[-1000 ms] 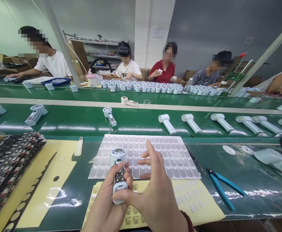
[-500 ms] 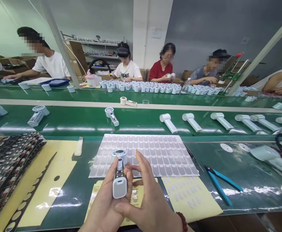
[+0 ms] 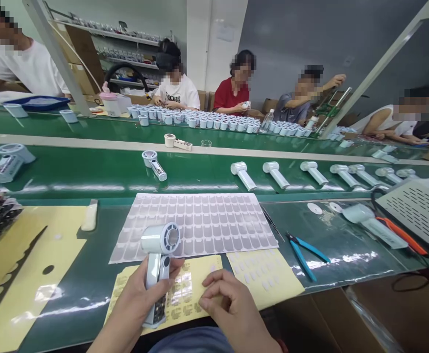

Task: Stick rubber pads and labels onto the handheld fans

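My left hand (image 3: 135, 306) grips the handle of a small white hand-held fan (image 3: 157, 260), its round head pointing up and away from me. My right hand (image 3: 232, 306) has its fingers curled, fingertips pressed on the yellow sticker sheet (image 3: 185, 291) right of the fan; whether they pinch a sticker is hidden. Behind lies a grey sheet of small pads (image 3: 200, 223).
A second yellow sheet (image 3: 264, 277) and blue cutters (image 3: 304, 250) lie to the right. Tweezers (image 3: 271, 223) rest by the grey sheet. Several fans (image 3: 275, 174) ride the green conveyor (image 3: 89, 174). Other people sit across the belt. Yellow backing paper (image 3: 27, 269) covers the left.
My right hand came off the fan and dropped to the yellow sticker sheet. The left hand tilted the fan left so its round head faces me. The camera turned right.
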Tool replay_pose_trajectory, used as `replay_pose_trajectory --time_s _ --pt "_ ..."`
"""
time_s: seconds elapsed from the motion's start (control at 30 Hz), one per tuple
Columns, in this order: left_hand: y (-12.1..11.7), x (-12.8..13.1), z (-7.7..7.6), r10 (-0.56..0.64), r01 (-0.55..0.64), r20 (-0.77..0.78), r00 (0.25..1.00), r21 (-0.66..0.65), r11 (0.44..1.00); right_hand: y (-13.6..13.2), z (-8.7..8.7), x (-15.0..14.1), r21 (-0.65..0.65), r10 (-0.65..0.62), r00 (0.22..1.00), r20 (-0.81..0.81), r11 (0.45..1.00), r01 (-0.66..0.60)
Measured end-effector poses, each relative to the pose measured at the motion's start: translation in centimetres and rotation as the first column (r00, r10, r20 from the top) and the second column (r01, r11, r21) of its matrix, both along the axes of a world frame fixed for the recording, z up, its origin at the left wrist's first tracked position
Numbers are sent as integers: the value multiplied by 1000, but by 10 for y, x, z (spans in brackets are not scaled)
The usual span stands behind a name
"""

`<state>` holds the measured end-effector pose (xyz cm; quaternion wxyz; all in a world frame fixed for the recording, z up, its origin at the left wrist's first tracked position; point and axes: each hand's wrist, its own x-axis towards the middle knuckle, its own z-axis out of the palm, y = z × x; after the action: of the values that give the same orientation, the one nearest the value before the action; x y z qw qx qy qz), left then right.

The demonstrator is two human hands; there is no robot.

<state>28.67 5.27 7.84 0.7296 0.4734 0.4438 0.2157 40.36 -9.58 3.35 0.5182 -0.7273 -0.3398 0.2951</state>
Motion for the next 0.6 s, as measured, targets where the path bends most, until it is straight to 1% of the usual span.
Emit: replay_pose_trajectory --time_s 0.1,0.17,0.2,0.23,0.33,0.4,0.5,0.6 --pt "0 0 -2 -37 38 -27 999 48 998 0 -5 -6 27 6 977 212 1000 -12" --pt "0 0 -3 -55 58 -38 998 72 996 0 -5 -5 35 13 962 273 999 -24" --pt "0 -1 -3 -57 60 -39 998 78 995 0 -4 -4 36 20 967 252 999 -30" --pt "1 0 -3 -58 61 -44 997 82 995 0 -2 -2 38 28 980 198 999 -36" --pt "2 1 -3 -43 48 -71 997 80 996 0 6 5 74 52 998 -22 996 -50" --pt "2 2 -2 -20 27 -88 996 81 996 0 11 6 95 51 995 -84 995 -43" --pt "1 4 0 -5 14 -98 995 94 996 1 11 3 86 26 999 -39 996 -23" --pt "-2 5 2 -6 20 -111 994 122 992 3 3 -2 36 28 990 136 999 -33"
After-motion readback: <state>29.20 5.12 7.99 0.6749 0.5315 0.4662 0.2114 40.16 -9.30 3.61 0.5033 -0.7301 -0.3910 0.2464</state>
